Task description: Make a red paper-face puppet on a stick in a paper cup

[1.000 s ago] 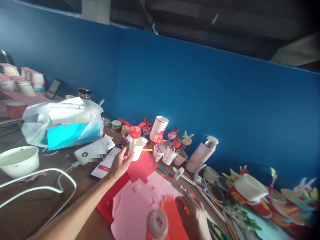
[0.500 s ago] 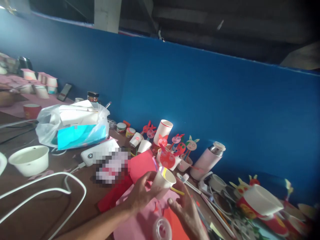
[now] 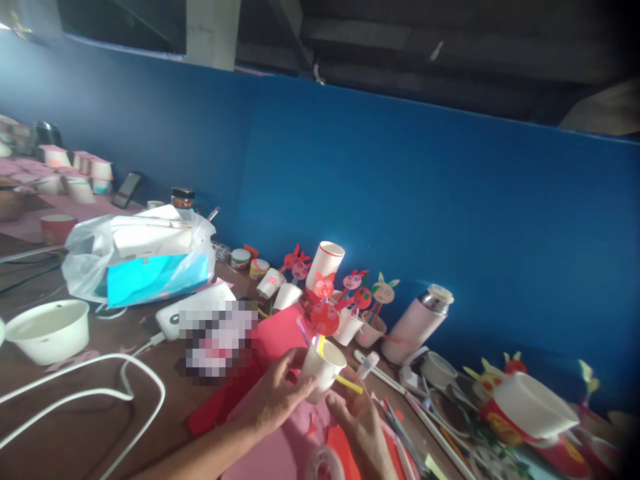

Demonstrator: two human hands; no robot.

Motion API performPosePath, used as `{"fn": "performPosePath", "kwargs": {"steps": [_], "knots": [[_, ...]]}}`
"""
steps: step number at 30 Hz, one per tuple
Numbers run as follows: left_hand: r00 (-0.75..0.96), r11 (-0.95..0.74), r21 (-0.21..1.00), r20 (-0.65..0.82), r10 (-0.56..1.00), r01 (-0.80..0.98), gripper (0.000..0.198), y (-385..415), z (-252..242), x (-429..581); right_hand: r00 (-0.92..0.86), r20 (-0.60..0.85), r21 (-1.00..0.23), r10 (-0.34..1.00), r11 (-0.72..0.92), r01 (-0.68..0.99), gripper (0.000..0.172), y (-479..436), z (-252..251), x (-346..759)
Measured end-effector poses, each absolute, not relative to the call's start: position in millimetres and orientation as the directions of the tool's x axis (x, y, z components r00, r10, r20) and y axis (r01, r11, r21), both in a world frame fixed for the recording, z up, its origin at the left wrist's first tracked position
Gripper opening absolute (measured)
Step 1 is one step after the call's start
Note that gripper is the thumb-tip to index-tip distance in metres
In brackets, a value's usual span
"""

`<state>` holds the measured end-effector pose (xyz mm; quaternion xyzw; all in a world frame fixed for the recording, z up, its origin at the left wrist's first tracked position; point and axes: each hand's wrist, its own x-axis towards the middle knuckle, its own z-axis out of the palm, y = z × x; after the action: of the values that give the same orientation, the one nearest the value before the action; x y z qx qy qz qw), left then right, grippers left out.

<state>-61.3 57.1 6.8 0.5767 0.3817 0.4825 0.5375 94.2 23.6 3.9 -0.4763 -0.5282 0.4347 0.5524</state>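
Note:
My left hand (image 3: 280, 393) is closed around the side of a small white paper cup (image 3: 324, 368). My right hand (image 3: 357, 413) is curled at the cup's right side, thumb by its base and fingers partly hidden behind it. A yellow straw (image 3: 349, 384) pokes out through the cup's wall toward the right hand. More straws, purple and yellow, stand at the cup's rim, beneath a round red paper animal face (image 3: 325, 319). Under the hands are pink paper (image 3: 265, 443) and a clear round tape roll (image 3: 324, 463).
Behind stand cups with paper animal faces (image 3: 353, 280), a stack of white cups (image 3: 325, 263) and a pink thermos (image 3: 417, 327). Scissors (image 3: 400, 427) and a large white cup (image 3: 533, 403) lie right. A plastic bag (image 3: 85, 247), power bank (image 3: 195, 310), white bowl (image 3: 47, 333) and cable (image 3: 160, 387) occupy the left.
The paper cup has tilted more upright and shifted slightly left and down in view. My right hand has come closer around it. The red face stands straighter above the cup.

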Motion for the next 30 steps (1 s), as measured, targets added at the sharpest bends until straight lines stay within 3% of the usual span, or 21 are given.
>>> {"fn": "performPosePath", "kwargs": {"steps": [3,8,12,18,23,30], "knots": [[0.270,-0.109,0.992,0.124,0.955,-0.071,0.032,53.7,13.3,-61.7,-0.014,0.180,-0.984,0.984,0.179,-0.024,0.060,24.6,4.4,88.4],[0.311,-0.133,0.988,0.149,0.939,-0.073,0.036,54.8,12.6,-61.8,-0.087,0.125,-0.991,0.988,0.128,0.029,0.036,24.4,7.7,82.9],[0.304,-0.145,0.988,0.152,0.940,-0.046,0.044,61.9,7.4,-63.0,-0.023,0.177,-0.984,0.984,0.177,0.011,0.035,27.6,6.3,83.2],[0.098,-0.142,0.986,0.133,0.986,0.088,0.037,71.6,-1.3,-65.0,0.054,0.211,-0.974,0.976,0.205,0.093,0.029,32.7,8.6,87.2],[0.231,-0.108,0.994,0.105,0.967,0.002,0.036,70.0,3.9,-61.6,0.073,0.209,-0.971,0.975,0.199,0.129,0.036,28.9,8.9,87.6],[0.217,-0.130,0.991,0.122,0.968,0.018,0.038,67.2,4.9,-60.5,0.115,0.226,-0.957,0.967,0.198,0.214,0.032,26.1,8.2,91.8]]}}
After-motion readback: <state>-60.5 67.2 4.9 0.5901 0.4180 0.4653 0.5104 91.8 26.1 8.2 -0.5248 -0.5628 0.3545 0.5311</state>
